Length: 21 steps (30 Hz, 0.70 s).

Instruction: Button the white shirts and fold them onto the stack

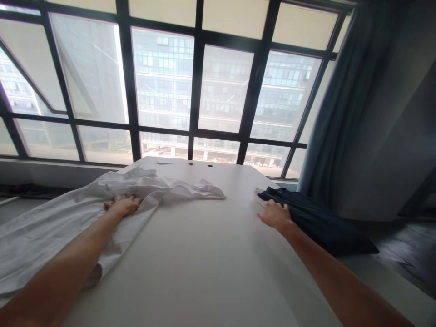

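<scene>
My left hand lies with spread fingers on a rumpled white garment, which looks like a shirt. One sleeve-like part of it stretches right across the white table, and the rest spreads to the left edge. On the right side, my right hand touches the near left edge of a folded dark navy garment. Its thumb stands apart and its fingers bend slightly over the cloth. A bit of white shows at the garment's far left corner; what it is I cannot tell.
Two dark round holes sit near the table's far end. Behind it is a large dark-framed window, with one pane tilted at left. A blue-grey curtain hangs at right. Something silvery and blurred lies at the far right.
</scene>
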Tool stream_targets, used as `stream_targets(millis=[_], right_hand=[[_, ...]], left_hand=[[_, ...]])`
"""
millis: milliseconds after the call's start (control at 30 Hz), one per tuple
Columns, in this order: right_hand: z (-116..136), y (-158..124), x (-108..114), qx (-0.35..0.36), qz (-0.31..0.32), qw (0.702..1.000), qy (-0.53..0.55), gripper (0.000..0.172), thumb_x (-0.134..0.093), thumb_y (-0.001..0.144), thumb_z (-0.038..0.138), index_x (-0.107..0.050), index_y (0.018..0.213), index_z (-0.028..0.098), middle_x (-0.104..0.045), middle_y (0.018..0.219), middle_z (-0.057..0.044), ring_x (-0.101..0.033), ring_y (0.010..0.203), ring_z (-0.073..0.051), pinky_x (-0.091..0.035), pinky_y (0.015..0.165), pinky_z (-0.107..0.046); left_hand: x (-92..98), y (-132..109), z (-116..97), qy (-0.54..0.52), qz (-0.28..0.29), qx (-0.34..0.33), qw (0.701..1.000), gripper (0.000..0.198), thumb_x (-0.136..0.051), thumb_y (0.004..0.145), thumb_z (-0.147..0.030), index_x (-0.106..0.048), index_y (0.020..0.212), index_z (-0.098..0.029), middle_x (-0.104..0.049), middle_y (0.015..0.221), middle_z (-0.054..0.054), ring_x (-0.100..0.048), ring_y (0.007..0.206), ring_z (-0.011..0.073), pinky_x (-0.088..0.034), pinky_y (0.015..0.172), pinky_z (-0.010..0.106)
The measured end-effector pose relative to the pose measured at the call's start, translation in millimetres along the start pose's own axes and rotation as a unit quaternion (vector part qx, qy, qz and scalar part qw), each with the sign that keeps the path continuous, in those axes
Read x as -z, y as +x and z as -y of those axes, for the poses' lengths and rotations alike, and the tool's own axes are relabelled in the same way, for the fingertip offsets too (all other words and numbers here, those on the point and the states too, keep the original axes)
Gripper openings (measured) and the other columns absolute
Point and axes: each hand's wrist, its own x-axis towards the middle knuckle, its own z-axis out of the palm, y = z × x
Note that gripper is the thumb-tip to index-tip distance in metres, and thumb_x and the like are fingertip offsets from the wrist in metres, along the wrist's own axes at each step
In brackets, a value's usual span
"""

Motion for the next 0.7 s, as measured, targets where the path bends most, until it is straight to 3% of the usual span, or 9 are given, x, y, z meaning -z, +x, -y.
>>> stream_targets(millis=[133,200,267,367,433,500,567,633,700], right_hand=[[-86.5,-1.6,8.0,-0.144,0.003,0.989,0.024,0.039,-0.067,0.081,0.039,-0.071,0.112,0.016,-0.063,0.126,-0.024,-0.06,0.116,-0.042,-0.05,0.087,-0.054],[-110.4,0.0,12.7,-0.162,0.018,0.985,0.046,0.025,-0.063,0.084,0.03,-0.075,0.1,0.016,-0.069,0.114,-0.023,-0.067,0.106,-0.039,-0.053,0.081,-0.049],[-117.7,2.9,23.8,-0.166,0.012,0.985,0.055,0.024,-0.055,0.088,0.022,-0.075,0.097,0.012,-0.07,0.108,-0.025,-0.069,0.101,-0.037,-0.053,0.079,-0.046],[-95.4,2.2,58.4,-0.139,-0.093,0.983,0.077,0.033,-0.046,0.092,0.021,-0.072,0.106,0.006,-0.07,0.103,-0.028,-0.069,0.099,-0.037,-0.052,0.081,-0.046],[-61.5,-9.9,89.8,-0.063,-0.199,0.968,0.136,0.035,-0.045,0.092,0.025,-0.068,0.112,0.007,-0.072,0.096,-0.022,-0.069,0.097,-0.034,-0.051,0.083,-0.044],[-21.6,-34.1,120.2,0.055,-0.241,0.935,0.255,0.034,-0.047,0.092,0.029,-0.067,0.113,0.01,-0.073,0.095,-0.016,-0.069,0.094,-0.029,-0.052,0.084,-0.04],[14.1,-64.7,142.2,0.219,-0.172,0.873,0.4,0.038,-0.054,0.091,0.039,-0.064,0.119,0.016,-0.073,0.098,-0.01,-0.069,0.091,-0.025,-0.055,0.081,-0.037],[38.1,-90.9,149.9,0.357,-0.037,0.809,0.465,0.045,-0.061,0.087,0.047,-0.064,0.122,0.02,-0.073,0.104,-0.008,-0.069,0.094,-0.024,-0.056,0.08,-0.037],[49.3,-104.4,140.5,0.388,0.038,0.791,0.471,0.044,-0.062,0.085,0.051,-0.067,0.117,0.02,-0.073,0.106,-0.008,-0.07,0.095,-0.024,-0.057,0.081,-0.036]], left_hand=[[5.9,-23.3,-9.3,-0.025,-0.01,-0.039,0.999,0.067,-0.02,0.099,-0.054,-0.045,0.142,-0.009,-0.03,0.158,0.023,-0.025,0.142,0.0437,-0.017,0.106,0.072],[5.6,-42.4,-20.4,-0.045,-0.012,-0.086,0.995,0.062,-0.018,0.101,-0.05,-0.05,0.138,-0.011,-0.034,0.157,0.021,-0.029,0.142,0.0397,-0.015,0.107,0.072],[2.6,-64.4,-33.6,-0.061,-0.002,-0.124,0.99,0.058,-0.02,0.101,-0.049,-0.053,0.134,-0.014,-0.039,0.155,0.018,-0.032,0.142,0.0361,-0.014,0.109,0.07],[-3.9,-96.9,-54.8,-0.066,-0.02,-0.15,0.986,0.054,-0.025,0.101,-0.047,-0.053,0.136,-0.016,-0.04,0.155,0.017,-0.035,0.142,0.034,-0.016,0.112,0.066],[-6.9,-116.1,-69.2,-0.065,-0.06,-0.174,0.981,0.053,-0.028,0.1,-0.045,-0.053,0.136,-0.015,-0.04,0.155,0.017,-0.034,0.143,0.0332,-0.016,0.114,0.064],[-8.3,-132.7,-82.3,-0.08,-0.09,-0.214,0.969,0.053,-0.029,0.099,-0.045,-0.056,0.133,-0.015,-0.042,0.153,0.016,-0.034,0.144,0.0321,-0.014,0.117,0.061],[-10.3,-146.0,-91.5,-0.144,-0.063,-0.255,0.954,0.058,-0.025,0.099,-0.05,-0.059,0.131,-0.016,-0.05,0.148,0.015,-0.041,0.14,0.0312,-0.019,0.119,0.056],[-14.9,-155.2,-93.4,-0.26,0.025,-0.27,0.927,0.068,-0.015,0.099,-0.057,-0.055,0.137,-0.017,-0.059,0.139,0.014,-0.053,0.129,0.03,-0.035,0.113,0.05],[-22.3,-160.1,-87.5,-0.368,0.099,-0.263,0.886,0.072,-0.016,0.097,-0.065,-0.048,0.145,-0.022,-0.065,0.132,0.01,-0.062,0.119,0.0293,-0.048,0.102,0.046]])
